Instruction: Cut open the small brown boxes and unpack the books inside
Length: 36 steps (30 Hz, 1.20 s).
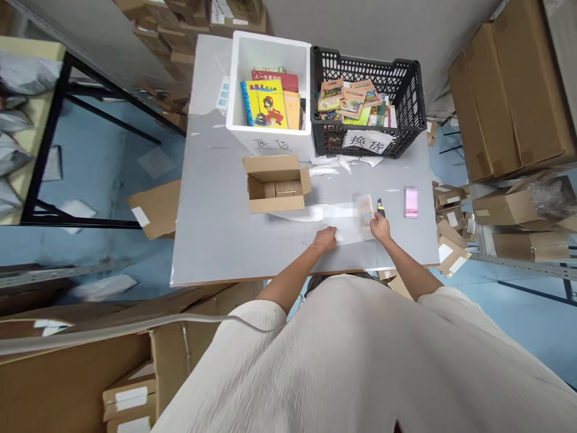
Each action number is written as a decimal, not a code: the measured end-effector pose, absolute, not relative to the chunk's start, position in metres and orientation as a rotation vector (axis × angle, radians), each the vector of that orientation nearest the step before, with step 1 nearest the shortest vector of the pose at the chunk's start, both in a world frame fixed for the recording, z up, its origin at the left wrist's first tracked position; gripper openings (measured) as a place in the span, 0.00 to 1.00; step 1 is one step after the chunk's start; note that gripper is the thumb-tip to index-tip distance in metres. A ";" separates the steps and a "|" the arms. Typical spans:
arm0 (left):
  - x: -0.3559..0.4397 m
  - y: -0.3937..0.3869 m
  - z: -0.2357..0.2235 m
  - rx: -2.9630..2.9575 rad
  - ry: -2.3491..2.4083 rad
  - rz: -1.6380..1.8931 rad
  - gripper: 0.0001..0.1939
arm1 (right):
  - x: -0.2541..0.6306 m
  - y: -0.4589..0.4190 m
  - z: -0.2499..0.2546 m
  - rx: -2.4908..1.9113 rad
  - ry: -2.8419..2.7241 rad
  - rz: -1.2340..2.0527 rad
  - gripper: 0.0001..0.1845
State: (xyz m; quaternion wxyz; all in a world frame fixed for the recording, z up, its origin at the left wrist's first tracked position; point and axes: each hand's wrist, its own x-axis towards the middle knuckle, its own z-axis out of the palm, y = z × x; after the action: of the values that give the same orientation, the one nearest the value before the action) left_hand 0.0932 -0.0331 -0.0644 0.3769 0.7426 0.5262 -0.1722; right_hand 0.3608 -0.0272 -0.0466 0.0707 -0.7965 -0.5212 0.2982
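My right hand (381,228) is closed on the edge of a pale, thin rectangular item (365,207), which looks like a small book and is smeared by motion. Just past those fingers is a yellow-and-black utility knife (381,208); whether the hand touches it is unclear. To the left, my left hand (325,239) has its fingers curled down on the edge of a white plastic bag or sheet (354,233) lying flat on the table. Beyond my left hand stands an open cardboard box (276,205), its flaps up.
Behind the box, a white foam bin (270,43) holds books, and a black plastic crate (412,105) holds small booklets. A phone (411,202) lies at the right of the grey table (216,228). Cardboard boxes (509,90) stack up on the right; a shelf (42,138) stands left.
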 end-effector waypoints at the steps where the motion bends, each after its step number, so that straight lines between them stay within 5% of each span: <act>1: 0.093 -0.033 -0.065 1.894 1.353 -0.442 0.26 | 0.359 -0.026 -0.048 -2.366 -1.554 0.923 0.24; 9: 0.092 -0.036 -0.068 1.793 1.443 -0.416 0.26 | 0.312 -0.013 -0.073 -2.122 -1.533 1.199 0.24; 18: 0.095 -0.041 -0.072 1.825 1.450 -0.375 0.25 | 0.303 -0.026 -0.068 -2.296 -1.957 0.885 0.26; 27: 0.095 -0.043 -0.076 1.839 1.442 -0.421 0.24 | 0.283 -0.031 -0.078 -2.193 -2.384 0.915 0.20; 36: 0.091 -0.042 -0.083 1.858 1.414 -0.395 0.25 | 0.340 -0.022 -0.085 -2.334 -1.956 0.827 0.16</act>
State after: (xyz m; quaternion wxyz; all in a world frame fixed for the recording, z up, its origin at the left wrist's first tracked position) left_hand 0.0912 -0.0423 -0.0831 0.3773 0.7267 0.5529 -0.1545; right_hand 0.3404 -0.0220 -0.0850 -0.0071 -0.7397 -0.6198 0.2621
